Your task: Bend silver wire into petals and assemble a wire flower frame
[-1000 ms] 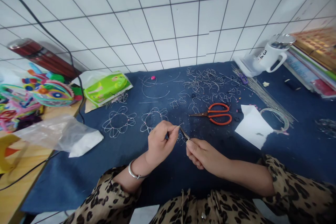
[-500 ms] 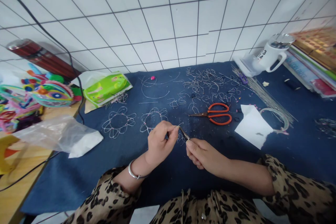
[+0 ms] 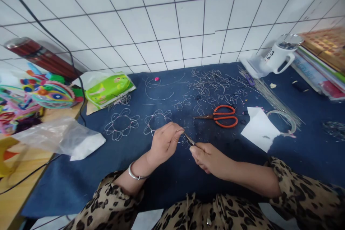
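My right hand (image 3: 208, 159) is closed around a pair of pliers (image 3: 189, 139), its narrow jaws pointing up and left. Those jaws reach the fingertips of my left hand (image 3: 165, 143), which pinches a piece of thin wire (image 3: 185, 127); most of the wire is hidden by the fingers. Just beyond my left hand lies a flower-shaped wire ring (image 3: 159, 118), with a second wire flower (image 3: 122, 125) farther left. Orange-handled scissors (image 3: 225, 116) rest on the blue cloth beyond my right hand, blades toward the left.
Bent wire pieces (image 3: 210, 82) are scattered at the back of the blue cloth (image 3: 107, 183). Straight wires (image 3: 277, 95), white paper (image 3: 260, 129), a wire coil (image 3: 293, 125) and a white mug (image 3: 279, 57) stand right. A green packet (image 3: 110, 90) and plastic bag (image 3: 59, 136) lie left.
My left hand has turned slightly, its fingers closing in nearer the plier tips. The pliers in my right hand have shifted a little to the left.
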{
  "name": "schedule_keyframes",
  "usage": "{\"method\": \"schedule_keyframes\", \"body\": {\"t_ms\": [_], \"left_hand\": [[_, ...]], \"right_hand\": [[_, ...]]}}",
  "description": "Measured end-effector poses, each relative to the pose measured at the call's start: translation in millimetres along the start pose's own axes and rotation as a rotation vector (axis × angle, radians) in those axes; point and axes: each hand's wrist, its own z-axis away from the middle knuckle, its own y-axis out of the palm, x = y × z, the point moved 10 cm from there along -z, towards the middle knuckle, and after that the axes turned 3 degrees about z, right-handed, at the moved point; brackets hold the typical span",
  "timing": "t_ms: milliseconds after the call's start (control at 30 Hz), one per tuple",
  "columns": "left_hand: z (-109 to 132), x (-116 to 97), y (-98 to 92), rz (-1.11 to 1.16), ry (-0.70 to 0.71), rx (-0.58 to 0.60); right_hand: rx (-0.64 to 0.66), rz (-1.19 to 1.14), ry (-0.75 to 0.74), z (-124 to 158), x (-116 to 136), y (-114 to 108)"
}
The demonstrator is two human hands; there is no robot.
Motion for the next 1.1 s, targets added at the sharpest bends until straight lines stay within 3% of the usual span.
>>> {"method": "schedule_keyframes", "body": {"t_ms": [467,733,1100], "left_hand": [[-5.9,6.6,3.0,0.051,-0.026,0.211],[-8.1,11.0,7.0,0.214,-0.128,0.332],[-5.2,13.6,4.2,0.237,-0.191,0.244]], "right_hand": [[-0.006,0.451,-0.089,-5.2,13.2,-14.4],[-0.016,0.692,-0.13,-4.4,15.3,-20.4],[-0.023,0.795,-0.161,-5.0,21.5,-26.0]]}}
